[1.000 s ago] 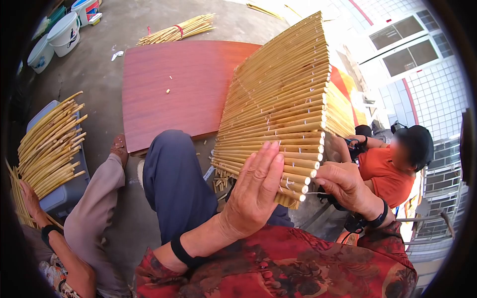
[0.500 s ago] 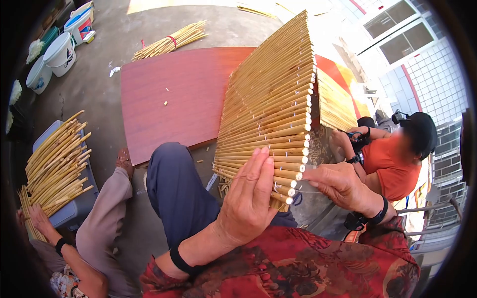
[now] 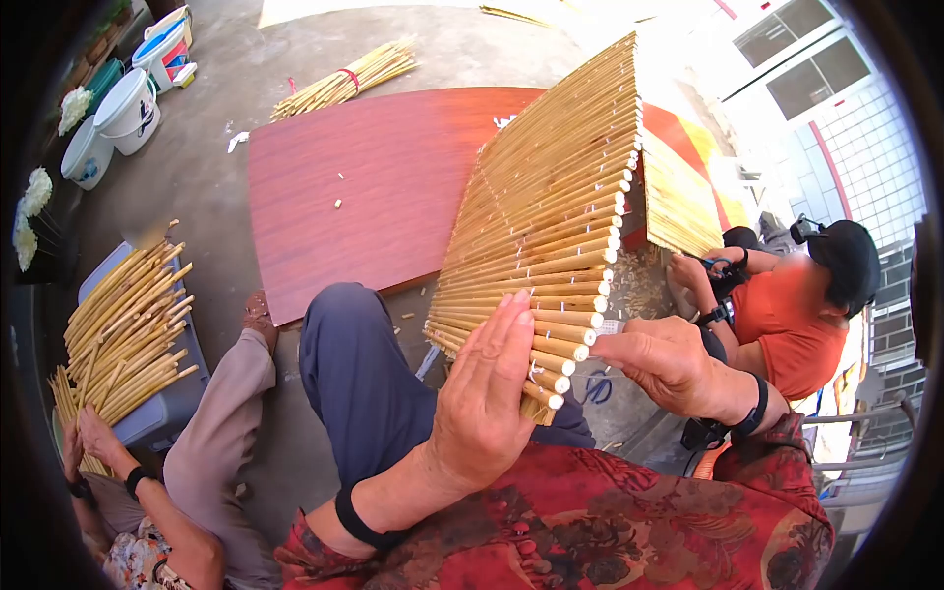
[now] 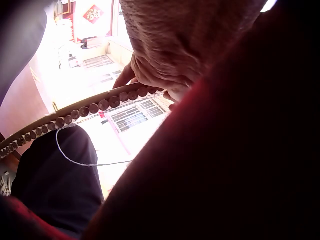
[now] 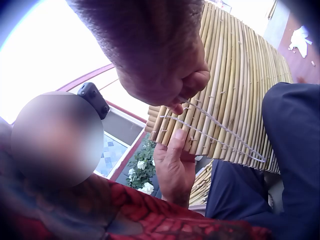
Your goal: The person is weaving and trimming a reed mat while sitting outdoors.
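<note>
A mat of thin sticks [image 3: 551,216], tied in rows with white string, slopes up from the wearer's lap. My left hand [image 3: 482,403] holds its near edge, fingers laid straight across the top; in the right wrist view the thumb of the left hand [image 5: 172,167] presses the other face. Beside the stick ends, my right hand [image 3: 669,366] pinches a white string [image 5: 220,126], which runs along the mat in the right wrist view. A loop of string [image 4: 75,161] hangs below the mat in the left wrist view. The right fingertips are partly hidden.
A red-brown board [image 3: 354,187] lies beyond the knees. Loose sticks [image 3: 128,334] rest on a grey-blue bin at left, by another person's hands. A tied stick bundle [image 3: 344,81] and buckets [image 3: 128,108] stand farther back. At right sits a person in orange [image 3: 787,315] near another mat.
The mat's near corner and my left hand have shifted a little left and down, while my right hand stays beside the edge. At left, the other person's two hands have come together at the sticks.
</note>
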Motion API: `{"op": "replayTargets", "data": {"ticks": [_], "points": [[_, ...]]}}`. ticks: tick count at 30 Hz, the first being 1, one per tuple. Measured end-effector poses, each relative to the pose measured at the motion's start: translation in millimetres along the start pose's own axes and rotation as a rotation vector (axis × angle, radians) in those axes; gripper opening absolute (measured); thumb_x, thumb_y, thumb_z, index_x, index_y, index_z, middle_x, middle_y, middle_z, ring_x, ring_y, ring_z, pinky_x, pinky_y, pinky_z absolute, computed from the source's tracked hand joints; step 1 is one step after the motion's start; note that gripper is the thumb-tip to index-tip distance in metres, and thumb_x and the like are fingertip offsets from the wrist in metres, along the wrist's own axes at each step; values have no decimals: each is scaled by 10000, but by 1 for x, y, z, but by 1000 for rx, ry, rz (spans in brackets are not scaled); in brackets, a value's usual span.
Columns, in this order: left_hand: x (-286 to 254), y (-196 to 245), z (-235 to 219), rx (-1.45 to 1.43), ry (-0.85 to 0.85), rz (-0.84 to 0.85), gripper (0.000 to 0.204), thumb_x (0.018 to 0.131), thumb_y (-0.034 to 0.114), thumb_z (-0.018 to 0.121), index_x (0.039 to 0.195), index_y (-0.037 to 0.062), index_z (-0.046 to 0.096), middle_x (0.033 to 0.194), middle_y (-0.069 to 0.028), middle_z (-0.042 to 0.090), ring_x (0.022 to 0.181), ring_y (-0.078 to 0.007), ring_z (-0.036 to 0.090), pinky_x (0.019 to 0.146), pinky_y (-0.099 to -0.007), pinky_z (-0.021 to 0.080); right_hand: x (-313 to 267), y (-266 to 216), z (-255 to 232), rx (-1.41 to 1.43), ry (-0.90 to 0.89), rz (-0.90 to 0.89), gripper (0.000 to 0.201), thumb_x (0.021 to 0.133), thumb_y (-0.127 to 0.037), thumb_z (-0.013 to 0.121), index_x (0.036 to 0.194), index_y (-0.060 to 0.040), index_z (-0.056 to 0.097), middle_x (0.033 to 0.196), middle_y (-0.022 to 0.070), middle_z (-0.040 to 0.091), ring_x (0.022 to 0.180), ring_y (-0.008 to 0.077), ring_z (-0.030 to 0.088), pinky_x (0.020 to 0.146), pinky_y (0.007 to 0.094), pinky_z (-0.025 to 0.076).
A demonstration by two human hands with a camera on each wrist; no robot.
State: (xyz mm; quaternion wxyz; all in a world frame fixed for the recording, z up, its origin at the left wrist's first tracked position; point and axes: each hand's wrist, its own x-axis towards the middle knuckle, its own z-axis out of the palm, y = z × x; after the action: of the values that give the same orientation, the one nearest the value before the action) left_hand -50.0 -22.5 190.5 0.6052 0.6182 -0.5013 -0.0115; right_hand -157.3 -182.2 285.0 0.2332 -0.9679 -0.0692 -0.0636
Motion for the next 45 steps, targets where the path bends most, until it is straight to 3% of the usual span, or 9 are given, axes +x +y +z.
{"op": "replayTargets", "data": {"ticks": [9,25,26,28,32,34,43,45], "points": [[1,2,-8,-45,-55,-52,660,611,-125,563,1219,-67,315,1228,-284,389,1107,-387,446,930,-391,375,8,0,-1,-30,-73,-83,288,724,-22,583,1009,-19,538,569,35,476,439,168,501,362,288,384],[4,1,-7,-20,-84,-28,671,622,-124,582,1226,-50,298,1226,-286,389,1096,-395,452,921,-393,385,8,3,2,50,-68,-89,379,651,24,547,1029,4,530,587,49,464,466,190,509,378,300,386],[5,1,-6,-21,-82,-30,671,622,-124,582,1226,-50,298,1226,-286,389,1096,-395,452,921,-393,385,8,4,3,57,-58,-97,375,650,22,550,1024,5,531,589,49,465,468,190,510,379,300,386],[6,1,-4,2,-18,2,509,697,11,616,1138,-104,390,1130,-295,467,1045,-389,496,899,-424,408,8,6,4,66,-50,-106,371,650,19,553,1019,6,532,591,49,465,469,190,511,379,300,387],[6,1,-6,-7,-25,-5,519,693,13,617,1143,-107,386,1133,-294,466,1049,-386,495,902,-421,405,9,7,6,77,-15,-129,347,659,15,559,1005,8,534,592,50,466,469,192,510,380,301,386],[5,-1,-7,-42,-68,-5,668,617,-113,592,1220,-51,311,1209,-302,397,1081,-403,464,911,-395,397,10,8,7,84,-15,-133,340,663,13,562,1002,9,534,593,50,467,469,194,510,379,302,384],[5,-3,-8,-19,-55,31,592,681,-46,613,1203,-69,334,1183,-313,417,1071,-406,473,902,-401,400,20,1,12,82,-36,-118,225,732,-22,587,949,0,534,584,63,473,463,204,511,382,306,380],[6,-2,-10,-11,-68,26,580,691,-36,612,1198,-78,335,1180,-314,419,1068,-406,475,899,-401,401,23,-5,12,140,-19,-32,161,744,-30,599,886,-9,526,602,77,493,487,227,529,397,311,392]]}}
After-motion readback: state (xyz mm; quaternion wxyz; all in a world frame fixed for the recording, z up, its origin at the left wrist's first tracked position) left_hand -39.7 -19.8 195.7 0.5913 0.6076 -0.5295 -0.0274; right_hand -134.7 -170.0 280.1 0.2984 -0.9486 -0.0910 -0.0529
